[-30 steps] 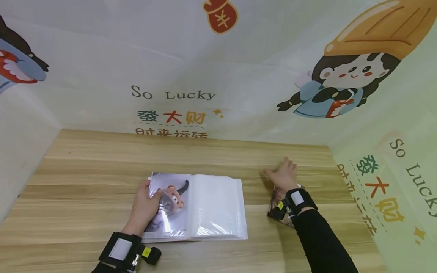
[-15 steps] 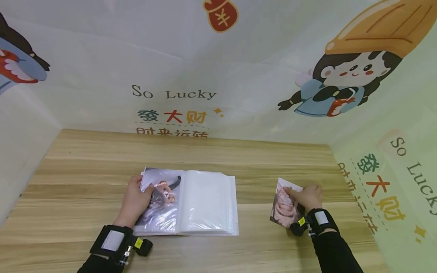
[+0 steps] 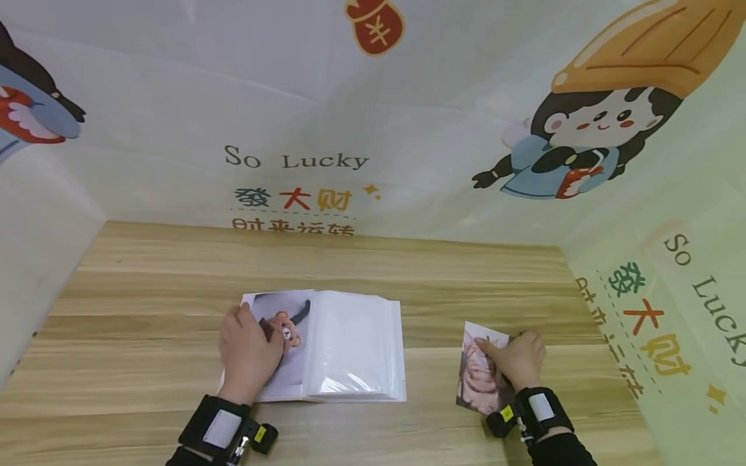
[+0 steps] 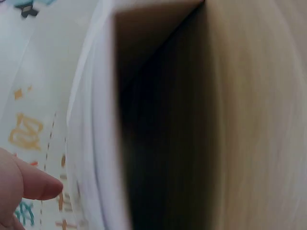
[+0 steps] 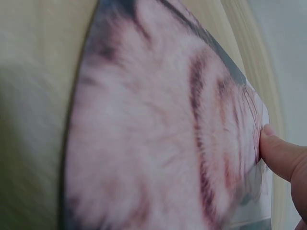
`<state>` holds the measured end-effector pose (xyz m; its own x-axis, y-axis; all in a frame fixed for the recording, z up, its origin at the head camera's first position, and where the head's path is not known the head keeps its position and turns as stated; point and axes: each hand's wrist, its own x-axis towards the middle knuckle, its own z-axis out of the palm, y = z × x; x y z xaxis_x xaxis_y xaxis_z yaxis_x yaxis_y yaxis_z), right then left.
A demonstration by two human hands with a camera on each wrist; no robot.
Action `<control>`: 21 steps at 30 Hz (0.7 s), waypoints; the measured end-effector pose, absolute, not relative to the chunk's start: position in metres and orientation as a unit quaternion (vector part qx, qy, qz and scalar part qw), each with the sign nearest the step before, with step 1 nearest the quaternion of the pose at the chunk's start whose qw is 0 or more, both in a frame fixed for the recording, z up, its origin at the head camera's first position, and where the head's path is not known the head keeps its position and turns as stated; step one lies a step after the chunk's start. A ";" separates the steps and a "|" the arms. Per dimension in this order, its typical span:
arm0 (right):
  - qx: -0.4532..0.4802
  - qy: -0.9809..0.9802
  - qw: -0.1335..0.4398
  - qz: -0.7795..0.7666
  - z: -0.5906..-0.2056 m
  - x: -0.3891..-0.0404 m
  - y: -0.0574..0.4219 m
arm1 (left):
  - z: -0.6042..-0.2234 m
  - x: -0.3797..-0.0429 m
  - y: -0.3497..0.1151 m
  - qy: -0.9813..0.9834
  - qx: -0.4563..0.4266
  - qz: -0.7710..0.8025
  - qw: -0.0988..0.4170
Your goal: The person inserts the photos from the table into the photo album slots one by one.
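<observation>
An open photo album (image 3: 355,349) lies on the wooden table, showing clear plastic sleeves on its right side. Its left page holds a picture of a brown toy bear (image 3: 289,331). My left hand (image 3: 247,356) rests across the outer part of that page, thumb extended over the picture. In the left wrist view, a finger (image 4: 41,184) shows beside the album's edge (image 4: 103,124). To the right, my right hand (image 3: 519,359) pinches a loose photo (image 3: 480,375) of pinkish striped fur at its upper right side, thumb (image 5: 283,153) on top and other fingers mostly hidden.
The wooden table (image 3: 175,265) is bounded by white printed sheets at the back (image 3: 175,116) and both sides. A strip of table lies between the album and the loose photo. Each wrist carries a strapped black camera.
My right hand reached beyond the photo, then took hold of it; hand and photo are now slightly nearer me. The album shifted a little left, and my left hand has moved inward over its page.
</observation>
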<state>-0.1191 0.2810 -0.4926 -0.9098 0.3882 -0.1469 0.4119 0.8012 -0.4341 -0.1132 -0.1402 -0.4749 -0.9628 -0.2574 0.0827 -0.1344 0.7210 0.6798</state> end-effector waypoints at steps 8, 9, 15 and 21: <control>0.206 0.942 -0.005 -0.264 -0.494 -0.114 0.261 | -0.473 -0.104 -0.096 -0.934 0.028 -0.354 0.040; 0.203 0.942 -0.005 -0.266 -0.494 -0.113 0.259 | -0.473 -0.103 -0.091 -0.936 0.021 -0.351 0.033; 0.184 0.948 0.001 -0.261 -0.493 -0.115 0.248 | -0.479 -0.099 -0.073 -0.946 -0.001 -0.323 0.023; 0.171 0.958 0.035 -0.227 -0.491 -0.121 0.241 | -0.481 -0.097 -0.069 -0.955 0.001 -0.295 0.015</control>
<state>-0.1206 0.2407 -0.4905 -0.9387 0.3124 -0.1456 0.3445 0.8386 -0.4219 -0.0969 -0.0688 -0.4808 -0.9996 -0.0107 0.0273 0.0065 0.8256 0.5642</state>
